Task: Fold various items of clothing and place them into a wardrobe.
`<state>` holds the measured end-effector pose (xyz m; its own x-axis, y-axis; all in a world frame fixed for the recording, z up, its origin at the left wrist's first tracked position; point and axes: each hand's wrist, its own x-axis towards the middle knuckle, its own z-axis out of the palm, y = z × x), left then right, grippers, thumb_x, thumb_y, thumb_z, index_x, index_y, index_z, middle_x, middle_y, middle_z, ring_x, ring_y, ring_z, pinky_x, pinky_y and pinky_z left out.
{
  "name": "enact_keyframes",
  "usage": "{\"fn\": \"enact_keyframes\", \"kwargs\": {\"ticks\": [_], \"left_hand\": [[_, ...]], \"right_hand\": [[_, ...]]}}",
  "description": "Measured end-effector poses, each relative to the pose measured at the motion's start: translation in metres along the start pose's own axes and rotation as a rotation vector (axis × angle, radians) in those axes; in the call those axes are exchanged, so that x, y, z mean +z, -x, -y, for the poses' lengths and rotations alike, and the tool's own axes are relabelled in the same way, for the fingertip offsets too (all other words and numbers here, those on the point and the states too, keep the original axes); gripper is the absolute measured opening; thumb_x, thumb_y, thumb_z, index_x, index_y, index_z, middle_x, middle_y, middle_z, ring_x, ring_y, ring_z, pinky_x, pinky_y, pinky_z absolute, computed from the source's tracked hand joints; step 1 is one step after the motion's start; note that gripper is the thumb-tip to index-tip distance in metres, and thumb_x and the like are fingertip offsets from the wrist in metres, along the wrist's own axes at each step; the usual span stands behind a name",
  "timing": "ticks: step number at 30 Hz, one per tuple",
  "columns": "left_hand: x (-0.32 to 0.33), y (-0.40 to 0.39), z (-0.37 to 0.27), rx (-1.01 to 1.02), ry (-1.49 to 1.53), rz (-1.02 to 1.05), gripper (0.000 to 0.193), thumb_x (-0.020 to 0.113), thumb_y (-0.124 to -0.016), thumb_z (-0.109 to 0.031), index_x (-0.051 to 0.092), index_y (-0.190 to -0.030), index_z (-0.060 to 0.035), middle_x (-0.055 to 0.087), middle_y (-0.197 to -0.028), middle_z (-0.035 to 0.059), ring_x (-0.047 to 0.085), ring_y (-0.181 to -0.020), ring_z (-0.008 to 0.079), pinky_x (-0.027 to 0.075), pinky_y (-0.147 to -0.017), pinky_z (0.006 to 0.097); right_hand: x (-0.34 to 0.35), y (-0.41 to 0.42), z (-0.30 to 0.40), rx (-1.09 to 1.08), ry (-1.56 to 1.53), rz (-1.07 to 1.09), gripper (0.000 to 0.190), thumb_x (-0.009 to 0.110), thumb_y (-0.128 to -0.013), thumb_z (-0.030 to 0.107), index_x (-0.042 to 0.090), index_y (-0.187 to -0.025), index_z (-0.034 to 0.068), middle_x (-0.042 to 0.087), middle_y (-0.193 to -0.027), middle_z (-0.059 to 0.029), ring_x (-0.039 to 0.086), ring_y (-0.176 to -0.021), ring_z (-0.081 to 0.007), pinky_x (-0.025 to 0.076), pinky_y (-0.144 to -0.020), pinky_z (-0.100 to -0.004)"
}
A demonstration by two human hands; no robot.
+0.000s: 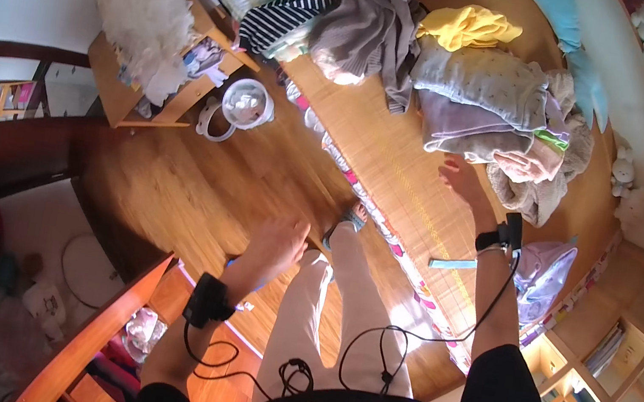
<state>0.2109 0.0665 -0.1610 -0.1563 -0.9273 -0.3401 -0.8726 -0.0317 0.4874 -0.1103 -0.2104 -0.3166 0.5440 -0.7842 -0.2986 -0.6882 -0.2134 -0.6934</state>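
My right hand (461,180) reaches over the woven bed mat (392,168), its fingers just below a stack of folded clothes (477,125); whether it touches the stack I cannot tell. A bunched yellow cloth (469,28) lies against the top of that stack. A grey-brown knitted garment (371,29) and a black-and-white striped garment (291,11) lie loosely to its left. My left hand (282,242), with fingers loosely bent, hangs over the wooden floor beside my knee, and no object shows in it. Each wrist wears a black device with a cable.
A lidded or bagged white bin (247,104) stands on the floor by a wooden cabinet (117,81) topped with white ruffled fabric (144,18). An orange wooden drawer unit (111,332) is at lower left, wooden shelving (598,392) at lower right. Cables loop across my lap.
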Motion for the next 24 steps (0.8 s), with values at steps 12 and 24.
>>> {"fn": "enact_keyframes", "kwargs": {"ticks": [12,24], "left_hand": [[0.048,-0.035,0.005,-0.163,0.178,0.19,0.025,0.059,-0.082,-0.017,0.052,-0.098,0.0,0.055,-0.085,0.0192,0.057,-0.077,0.0375,0.047,-0.065,0.0442],[0.066,-0.139,0.004,-0.208,0.666,-0.116,0.052,0.062,-0.086,-0.021,0.036,-0.124,0.0018,0.053,-0.097,0.0159,0.058,-0.081,0.026,0.048,-0.063,0.0346]], "right_hand": [[-0.033,-0.305,-0.032,0.37,-0.235,-0.786,0.097,0.075,-0.062,0.055,0.039,-0.128,-0.007,0.058,-0.106,-0.0184,0.058,-0.095,-0.0306,0.046,-0.086,-0.0388],[-0.038,-0.145,0.037,-0.022,-1.361,-0.23,0.02,0.051,-0.084,0.007,0.054,-0.103,0.0,0.057,-0.092,-0.0035,0.054,-0.087,-0.0125,0.044,-0.078,-0.0284]]}}
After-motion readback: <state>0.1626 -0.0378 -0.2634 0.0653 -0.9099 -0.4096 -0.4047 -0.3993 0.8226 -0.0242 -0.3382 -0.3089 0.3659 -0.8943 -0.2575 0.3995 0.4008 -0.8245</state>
